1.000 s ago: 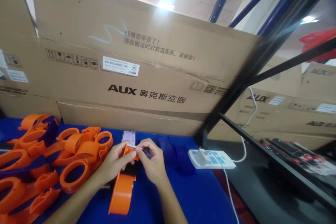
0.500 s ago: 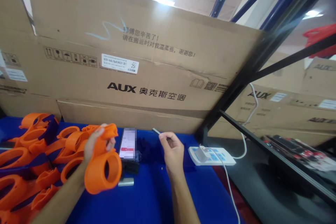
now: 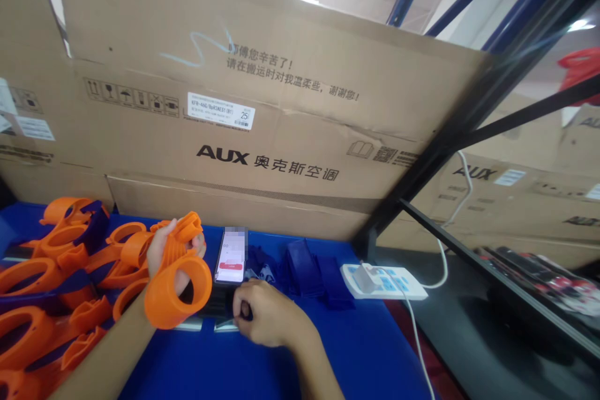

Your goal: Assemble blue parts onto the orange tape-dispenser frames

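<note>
I am viewing the left hand (image 3: 157, 253) at lower left-centre; its fingers are wrapping around the grip of an orange ring part (image 3: 159, 303). At lower centre, the right hand (image 3: 269, 312) is bending its fingers inward beside a black item (image 3: 216, 304); I cannot tell whether they are pinching anything. A lit phone (image 3: 232, 256) is lying above, on the blue surface (image 3: 262, 375). Loose orange parts (image 3: 135, 250) are crowding the lower left; a cardboard box (image 3: 281, 137) is standing behind.

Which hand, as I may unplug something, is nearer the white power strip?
Right. The right hand is left of the white power strip, apart from it; the left hand, holding an orange piece, is farther left.
</note>
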`<action>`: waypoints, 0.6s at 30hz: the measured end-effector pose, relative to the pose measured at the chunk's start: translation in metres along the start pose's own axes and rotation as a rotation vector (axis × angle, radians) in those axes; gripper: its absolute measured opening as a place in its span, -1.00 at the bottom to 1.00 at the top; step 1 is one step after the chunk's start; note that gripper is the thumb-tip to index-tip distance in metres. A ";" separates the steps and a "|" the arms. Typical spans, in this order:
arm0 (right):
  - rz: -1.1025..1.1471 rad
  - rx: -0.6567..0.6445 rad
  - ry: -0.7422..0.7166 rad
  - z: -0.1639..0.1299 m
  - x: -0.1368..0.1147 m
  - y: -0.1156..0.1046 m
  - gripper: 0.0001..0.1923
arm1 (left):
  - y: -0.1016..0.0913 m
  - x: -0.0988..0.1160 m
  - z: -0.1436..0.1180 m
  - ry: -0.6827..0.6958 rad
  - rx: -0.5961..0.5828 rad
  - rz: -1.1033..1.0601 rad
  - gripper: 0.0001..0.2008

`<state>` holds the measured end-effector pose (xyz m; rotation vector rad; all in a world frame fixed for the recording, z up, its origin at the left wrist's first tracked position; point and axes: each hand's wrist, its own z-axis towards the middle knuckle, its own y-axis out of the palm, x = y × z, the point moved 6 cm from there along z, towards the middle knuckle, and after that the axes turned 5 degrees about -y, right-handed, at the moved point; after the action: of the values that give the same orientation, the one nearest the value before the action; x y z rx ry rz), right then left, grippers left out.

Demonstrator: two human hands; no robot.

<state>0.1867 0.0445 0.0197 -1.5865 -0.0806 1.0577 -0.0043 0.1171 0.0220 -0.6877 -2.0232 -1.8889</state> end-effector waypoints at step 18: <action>0.146 0.543 -0.153 -0.007 -0.021 -0.045 -0.75 | 0.004 -0.045 0.000 0.154 -0.047 0.634 -0.72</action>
<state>0.2011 0.0421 0.0680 -1.0320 0.2078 1.1924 0.0359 0.1102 0.0024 -1.0131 -1.4358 -1.5519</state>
